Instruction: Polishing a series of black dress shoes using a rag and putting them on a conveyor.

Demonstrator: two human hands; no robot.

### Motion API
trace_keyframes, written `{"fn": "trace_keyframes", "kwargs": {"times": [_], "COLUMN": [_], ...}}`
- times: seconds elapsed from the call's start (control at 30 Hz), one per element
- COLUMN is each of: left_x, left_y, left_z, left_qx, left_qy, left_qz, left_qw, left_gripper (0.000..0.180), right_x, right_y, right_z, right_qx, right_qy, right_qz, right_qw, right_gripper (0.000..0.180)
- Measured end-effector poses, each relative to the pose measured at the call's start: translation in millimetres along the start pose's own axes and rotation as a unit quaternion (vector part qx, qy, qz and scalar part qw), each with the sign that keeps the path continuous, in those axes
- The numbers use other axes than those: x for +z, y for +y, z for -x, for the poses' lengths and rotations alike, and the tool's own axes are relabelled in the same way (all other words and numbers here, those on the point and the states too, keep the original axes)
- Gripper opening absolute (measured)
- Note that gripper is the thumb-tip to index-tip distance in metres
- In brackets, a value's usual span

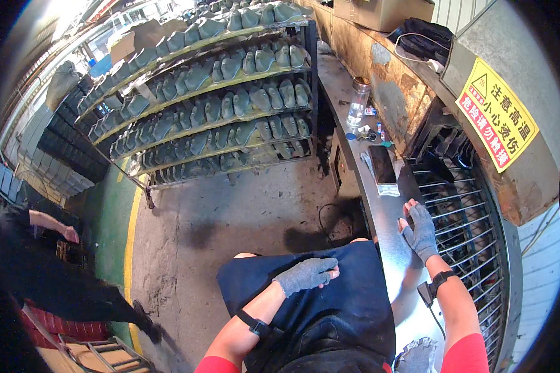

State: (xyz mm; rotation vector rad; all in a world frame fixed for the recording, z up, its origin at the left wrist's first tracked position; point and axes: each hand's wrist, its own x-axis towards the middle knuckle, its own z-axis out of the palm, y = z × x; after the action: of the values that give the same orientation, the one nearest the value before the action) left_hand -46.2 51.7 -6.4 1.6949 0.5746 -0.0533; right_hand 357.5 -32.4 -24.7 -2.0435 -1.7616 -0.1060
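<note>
My left hand (308, 275), in a grey fingerless glove, rests on the dark blue apron (354, 292) over my lap. Its fingers are loosely bent, and nothing shows in them. On the narrow metal bench (392, 239) to the right lies my right hand (420, 231), gloved alike, with fingers and thumb apart and nothing held. Just beyond its fingertips is a dark smartphone (382, 165) on some pale sheets. Beside that hand runs a grate of metal rods (463, 233). A crumpled grey cloth (417, 356) sits at the bench's near end.
Ahead stands a tiered rack (230, 112) filled with grey shoe-shaped pieces. A clear bottle (359, 102) and small items (370, 132) sit far along the bench. A yellow warning sign (498, 115) marks the machine at right. Another person (62, 261) in dark clothes is at left.
</note>
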Motion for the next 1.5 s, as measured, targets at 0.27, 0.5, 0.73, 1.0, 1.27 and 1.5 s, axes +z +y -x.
{"fn": "trace_keyframes", "kwargs": {"times": [0.27, 0.5, 0.73, 1.0, 1.27, 1.5], "left_x": [-0.8, -1.1, 1.2, -0.2, -0.4, 0.2], "left_y": [4.6, 2.0, -6.4, 1.8, 1.1, -3.4], "left_z": [0.2, 0.3, -1.4, 0.9, 0.2, -2.0], "left_qx": [-0.006, 0.003, 0.016, 0.008, 0.012, 0.009], "left_qy": [-0.001, -0.001, 0.006, 0.002, 0.0, -0.002], "left_qz": [-0.011, -0.007, -0.008, -0.009, -0.013, -0.011], "left_qw": [1.0, 1.0, 1.0, 1.0, 1.0, 1.0], "left_gripper": [0.021, 0.022, 0.021, 0.021, 0.021, 0.019], "right_x": [-0.4, -0.2, 0.1, -0.4, 0.5, 0.0], "right_y": [0.2, -0.1, 0.3, -1.0, 0.5, -0.9], "right_z": [-0.5, 0.3, -0.8, -0.8, -0.3, -0.8], "right_qx": [-0.003, -0.005, -0.011, -0.008, -0.013, -0.004], "right_qy": [0.006, 0.005, 0.004, 0.01, 0.019, 0.013], "right_qz": [0.003, -0.001, -0.003, -0.002, -0.002, -0.008], "right_qw": [1.0, 1.0, 1.0, 1.0, 1.0, 1.0], "right_gripper": [0.057, 0.058, 0.058, 0.057, 0.056, 0.055]}}
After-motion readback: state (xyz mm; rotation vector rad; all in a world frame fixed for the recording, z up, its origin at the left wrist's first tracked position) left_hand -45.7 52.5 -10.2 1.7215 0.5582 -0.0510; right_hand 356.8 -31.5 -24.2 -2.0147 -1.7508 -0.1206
